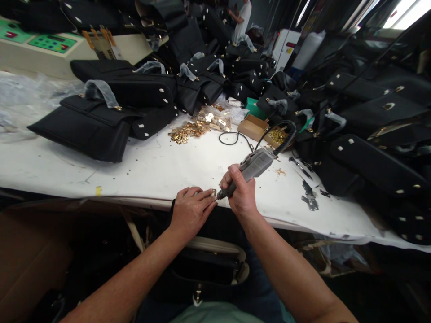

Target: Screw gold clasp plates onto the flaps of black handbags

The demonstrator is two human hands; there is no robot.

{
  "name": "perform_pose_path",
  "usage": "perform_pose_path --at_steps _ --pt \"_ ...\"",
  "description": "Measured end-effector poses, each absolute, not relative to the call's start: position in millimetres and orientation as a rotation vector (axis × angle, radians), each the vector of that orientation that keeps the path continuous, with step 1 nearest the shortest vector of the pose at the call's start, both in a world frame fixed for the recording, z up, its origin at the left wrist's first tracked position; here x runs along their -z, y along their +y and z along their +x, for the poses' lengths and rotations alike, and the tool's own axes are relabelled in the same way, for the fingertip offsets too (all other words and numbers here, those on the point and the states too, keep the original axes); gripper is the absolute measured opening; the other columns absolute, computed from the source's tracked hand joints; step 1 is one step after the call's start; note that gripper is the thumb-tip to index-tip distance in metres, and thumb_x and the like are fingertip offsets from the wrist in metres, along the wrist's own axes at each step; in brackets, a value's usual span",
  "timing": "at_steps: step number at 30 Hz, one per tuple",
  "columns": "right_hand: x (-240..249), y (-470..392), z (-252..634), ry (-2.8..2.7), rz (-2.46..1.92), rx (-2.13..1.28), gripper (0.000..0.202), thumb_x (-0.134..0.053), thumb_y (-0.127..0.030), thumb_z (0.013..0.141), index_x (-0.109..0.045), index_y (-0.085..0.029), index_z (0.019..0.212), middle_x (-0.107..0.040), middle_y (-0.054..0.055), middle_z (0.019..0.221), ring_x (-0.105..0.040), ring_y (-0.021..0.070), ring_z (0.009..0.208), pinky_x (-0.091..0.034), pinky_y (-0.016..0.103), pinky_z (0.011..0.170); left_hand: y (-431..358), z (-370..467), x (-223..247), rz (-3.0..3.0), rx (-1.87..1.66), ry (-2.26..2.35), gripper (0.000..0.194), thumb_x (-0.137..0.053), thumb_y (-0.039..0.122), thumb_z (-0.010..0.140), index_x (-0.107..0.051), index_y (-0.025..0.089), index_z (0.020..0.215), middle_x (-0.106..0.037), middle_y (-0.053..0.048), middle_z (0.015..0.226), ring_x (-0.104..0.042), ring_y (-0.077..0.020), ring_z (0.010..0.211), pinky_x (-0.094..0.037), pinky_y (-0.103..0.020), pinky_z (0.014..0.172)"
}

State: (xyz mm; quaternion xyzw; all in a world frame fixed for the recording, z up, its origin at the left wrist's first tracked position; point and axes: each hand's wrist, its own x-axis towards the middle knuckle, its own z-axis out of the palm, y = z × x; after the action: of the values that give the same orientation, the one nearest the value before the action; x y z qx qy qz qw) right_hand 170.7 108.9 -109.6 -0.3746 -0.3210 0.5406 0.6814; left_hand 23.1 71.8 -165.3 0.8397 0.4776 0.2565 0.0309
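Note:
My right hand [243, 194] is wrapped around a grey electric screwdriver [257, 163], whose cable runs up from its back end. The driver's tip points left and down, close to a small gold metal fitting [213, 192] at the table's front edge. My left hand [191, 210] has its fingers together, with the fitting at the fingertips; what lies beneath the palm is mostly hidden. Below my hands, in my lap, is an open black handbag [202, 269] with a pale inner edge and a metal clasp at its front.
Black handbags [90, 121] with plastic-wrapped handles crowd the back and right of the white table [161, 166]. Gold fittings [186, 132] lie heaped mid-table, beside a cardboard box [252, 128]. Dark metal plates [310, 202] lie at right. A person [242, 20] stands far back.

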Motion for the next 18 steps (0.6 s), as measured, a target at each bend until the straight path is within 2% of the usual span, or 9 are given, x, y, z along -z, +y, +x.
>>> perform_pose_path --at_steps 18 --pt "104.5 108.9 166.8 -0.66 -0.893 -1.192 0.035 -0.078 -0.046 0.077 -0.055 -0.02 0.078 -0.047 -0.008 0.056 -0.047 0.0092 0.047 -0.041 0.024 0.048 70.8 23.9 164.1 2.538 -0.784 1.482 0.021 -0.06 0.037 0.096 -0.072 0.03 0.112 -0.073 0.002 0.122 -0.06 -0.0259 0.11 -0.042 -0.049 0.093"
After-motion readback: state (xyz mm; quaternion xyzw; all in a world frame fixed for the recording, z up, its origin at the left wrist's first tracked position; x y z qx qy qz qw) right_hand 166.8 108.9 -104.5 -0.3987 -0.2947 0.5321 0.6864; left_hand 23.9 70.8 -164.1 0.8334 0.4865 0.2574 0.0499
